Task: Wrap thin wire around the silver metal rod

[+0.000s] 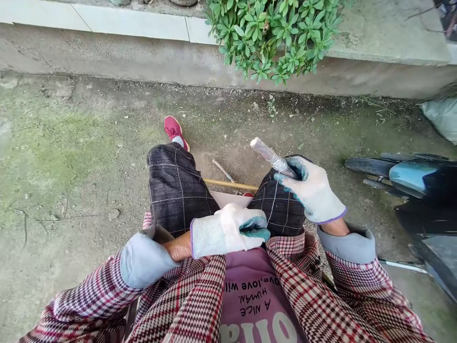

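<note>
My right hand (310, 186), in a white work glove with a green-coated palm, grips a short stick (263, 148) that points up and to the left. Around the stick, close to my fingers, several turns of thin whitish string (280, 165) are wound. The string hangs from the windings and slants down to my left hand (243, 227). That hand wears a matching glove, and its fingers are closed on the string in front of my stomach. Its far end is hidden in the closed fingers.
Between my knees lie a yellow pole (232, 184) and a thin stick (223, 170) on the dirt ground. A low wall (117, 59) with a leafy green bush (271, 33) runs ahead. At the right are a blue-and-black wheeled object (407, 176) and a pale sack (442, 119).
</note>
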`<action>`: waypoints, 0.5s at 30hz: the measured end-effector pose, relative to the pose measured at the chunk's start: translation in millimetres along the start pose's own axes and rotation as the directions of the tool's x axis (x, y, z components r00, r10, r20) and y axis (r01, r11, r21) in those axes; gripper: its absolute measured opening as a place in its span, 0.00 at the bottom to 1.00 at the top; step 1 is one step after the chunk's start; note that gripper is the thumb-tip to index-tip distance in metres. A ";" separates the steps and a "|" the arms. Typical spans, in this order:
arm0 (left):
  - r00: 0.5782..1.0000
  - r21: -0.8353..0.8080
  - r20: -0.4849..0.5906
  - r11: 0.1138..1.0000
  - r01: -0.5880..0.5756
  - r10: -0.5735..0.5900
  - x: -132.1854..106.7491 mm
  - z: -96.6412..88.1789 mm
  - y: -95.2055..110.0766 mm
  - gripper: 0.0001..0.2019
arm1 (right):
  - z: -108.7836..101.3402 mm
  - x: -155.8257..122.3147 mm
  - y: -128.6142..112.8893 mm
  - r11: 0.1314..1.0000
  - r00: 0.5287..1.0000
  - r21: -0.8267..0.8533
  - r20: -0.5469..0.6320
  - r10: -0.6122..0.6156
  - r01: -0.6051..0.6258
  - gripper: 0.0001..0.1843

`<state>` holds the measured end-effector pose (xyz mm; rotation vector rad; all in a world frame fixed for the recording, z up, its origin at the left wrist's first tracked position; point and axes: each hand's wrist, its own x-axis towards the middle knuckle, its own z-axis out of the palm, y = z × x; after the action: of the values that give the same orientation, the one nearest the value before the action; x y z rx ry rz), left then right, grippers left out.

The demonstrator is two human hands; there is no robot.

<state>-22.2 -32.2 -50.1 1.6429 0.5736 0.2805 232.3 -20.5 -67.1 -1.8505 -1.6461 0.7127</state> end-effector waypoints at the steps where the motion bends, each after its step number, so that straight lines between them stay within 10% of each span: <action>1: 1.000 -0.003 0.013 1.000 -0.012 0.012 -0.3 0.8 1.0 0.06 | -0.9 -0.1 -1.0 1.000 1.000 -0.017 -0.011 0.019 -0.019 0.10; 10: 0.995 0.134 0.090 0.990 -0.052 0.040 -3.1 0.2 6.5 0.08 | 0.8 2.7 -0.7 0.927 0.983 -0.354 0.083 0.163 -0.124 0.12; 15: 0.996 0.214 0.070 0.976 0.040 -0.056 4.5 -7.4 -12.5 0.08 | -1.1 8.7 11.1 0.980 0.985 -0.162 0.108 0.138 -0.120 0.11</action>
<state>-24.6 -22.8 -61.7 1.8348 0.6009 0.1235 241.8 -13.0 -74.4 -2.0764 -1.7096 0.7820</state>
